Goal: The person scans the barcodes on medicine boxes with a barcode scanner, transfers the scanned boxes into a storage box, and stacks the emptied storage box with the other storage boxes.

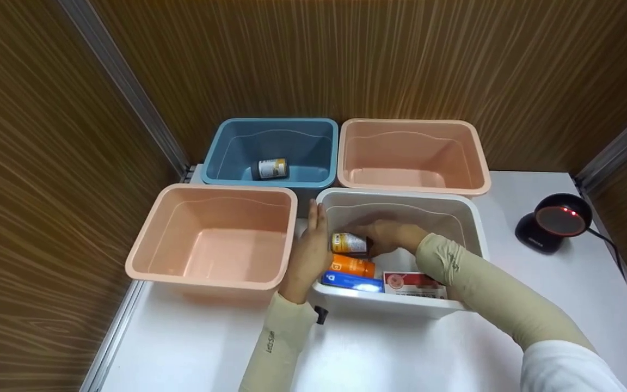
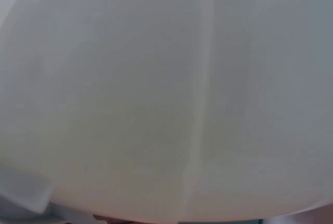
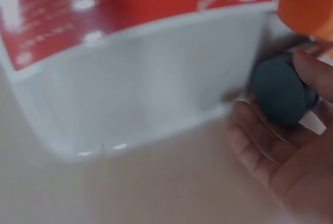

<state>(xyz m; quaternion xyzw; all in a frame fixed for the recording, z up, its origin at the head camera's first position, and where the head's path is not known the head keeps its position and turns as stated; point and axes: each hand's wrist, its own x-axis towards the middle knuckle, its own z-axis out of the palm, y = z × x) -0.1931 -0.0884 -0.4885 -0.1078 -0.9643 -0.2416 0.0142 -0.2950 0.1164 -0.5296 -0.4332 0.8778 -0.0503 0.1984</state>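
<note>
Gripping bottle [image 1: 349, 243] in white bin [image 1: 381, 305], red-and-white box [image 1: 412, 284] inside

The head view shows four bins [image 1: 243, 250] at two, four, eight and ten o'clock, two bottles [image 1: 272, 169], one tube [image 1: 352, 266], two boxes [image 1: 352, 281] and one corded device [image 1: 563, 220] at three.

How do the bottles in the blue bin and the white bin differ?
The blue-bin bottle lies untouched; the right hand grips the white-bin bottle. In the head view, the blue-bin bottle's label has yellow at right, the white-bin bottle's at left. Both labels show white and yellow.
</note>
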